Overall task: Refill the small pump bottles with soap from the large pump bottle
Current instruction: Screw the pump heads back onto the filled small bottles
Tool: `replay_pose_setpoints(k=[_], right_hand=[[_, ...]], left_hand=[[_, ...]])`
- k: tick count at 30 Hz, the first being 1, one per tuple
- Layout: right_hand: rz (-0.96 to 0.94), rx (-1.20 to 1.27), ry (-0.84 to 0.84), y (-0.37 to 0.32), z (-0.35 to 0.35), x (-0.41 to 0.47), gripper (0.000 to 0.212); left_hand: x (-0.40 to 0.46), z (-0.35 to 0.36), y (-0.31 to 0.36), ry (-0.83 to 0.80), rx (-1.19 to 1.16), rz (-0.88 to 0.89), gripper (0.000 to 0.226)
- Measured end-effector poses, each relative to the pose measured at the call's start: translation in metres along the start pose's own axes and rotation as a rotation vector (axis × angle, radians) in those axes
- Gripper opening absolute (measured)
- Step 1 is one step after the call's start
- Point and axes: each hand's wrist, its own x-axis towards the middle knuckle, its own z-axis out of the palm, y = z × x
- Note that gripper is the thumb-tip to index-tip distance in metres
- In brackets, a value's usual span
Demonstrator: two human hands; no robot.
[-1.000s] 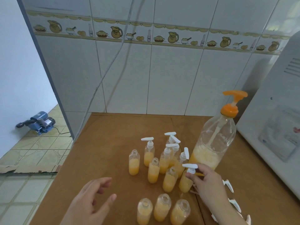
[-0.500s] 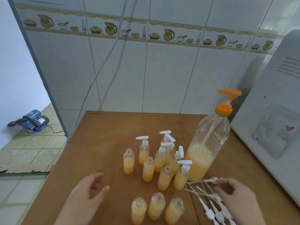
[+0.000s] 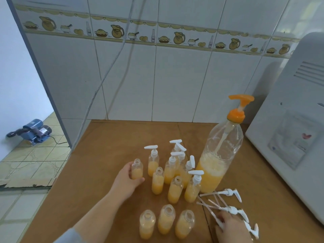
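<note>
Two hands work over a brown wooden table (image 3: 108,155) pushed against a wall of white tiles (image 3: 175,81) with a painted band of jugs and bowls; a grey cable (image 3: 112,67) hangs down the wall to the table's back left corner. To the left the floor is tiled in pale green, and a small blue pump motor (image 3: 33,131) sits there by a blue wall. A white appliance (image 3: 294,130) fills the right edge, cut off by the frame, and the sticker on its side is too blurred to read. The right hand (image 3: 231,227) is partly out of view at the bottom edge, resting on the loose white pump tops (image 3: 233,210) that lie beside the big bottle; whether its fingers pinch one I cannot tell. The left hand (image 3: 128,179) has its fingers and thumb wrapped round an open small bottle (image 3: 137,170) standing at the left of the group. The large bottle (image 3: 220,162), clear with an orange pump, stands on the table right of the small ones, under half full of foamy orange soap. Six small bottles (image 3: 175,171) in the cluster already wear white pumps, though the rear ones overlap and are hard to count. Two uncapped bottles (image 3: 157,181) stand mid-group, and three open bottles (image 3: 166,222) stand in a row nearest the camera, all partly filled with orange soap.
</note>
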Motion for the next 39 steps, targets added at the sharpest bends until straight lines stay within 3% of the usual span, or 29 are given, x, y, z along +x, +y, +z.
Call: replay_pose_setpoints(k=[3,5,7,10,13,15,18,21,24,31,35,37,39], right_hand=[[0.015,0.210,-0.055,0.015,-0.011,-0.005,0.006],[0.067,0.272,-0.013,0.026,-0.028,-0.010,0.009],[0.119,0.342,-0.076,0.030,-0.056,-0.019,0.014],[0.002,0.441,-0.109,0.041,-0.100,-0.040,0.013],[-0.064,0.634,-0.055,0.024,-0.132,-0.056,0.009],[-0.163,0.686,0.048,0.001,-0.140,-0.060,0.026],[-0.333,0.707,0.153,-0.032,-0.137,-0.065,0.028],[-0.426,0.719,0.233,-0.056,-0.129,-0.064,0.024],[-0.481,0.667,0.249,-0.065,-0.124,-0.059,0.039],[-0.604,0.506,0.283,-0.072,-0.124,-0.054,0.050],[-0.659,0.407,0.379,-0.076,-0.124,-0.052,0.035],[-0.639,0.531,0.408,-0.084,-0.121,-0.054,0.044],[-0.575,0.763,0.331,-0.100,-0.113,-0.057,0.045]], left_hand=[[0.002,0.002,-0.001,0.043,0.074,0.006,0.040],[-0.003,0.001,-0.001,0.094,0.124,0.032,0.028],[-0.010,-0.002,-0.005,0.125,0.096,0.064,0.026],[-0.024,-0.009,-0.006,0.175,-0.013,0.138,0.022],[-0.041,-0.015,0.001,0.244,-0.040,0.304,0.026],[-0.059,-0.018,0.010,0.258,0.003,0.418,0.033],[-0.080,-0.020,0.020,0.264,0.088,0.539,0.041],[-0.091,-0.025,0.026,0.270,0.111,0.590,0.044],[-0.098,-0.030,0.035,0.261,0.151,0.653,0.040],[-0.105,-0.032,0.037,0.276,0.209,0.725,0.044],[-0.104,-0.033,0.037,0.243,0.343,0.761,0.045],[-0.106,-0.029,0.039,0.189,0.393,0.816,0.045],[-0.112,-0.022,0.045,0.107,0.334,0.767,0.048]])
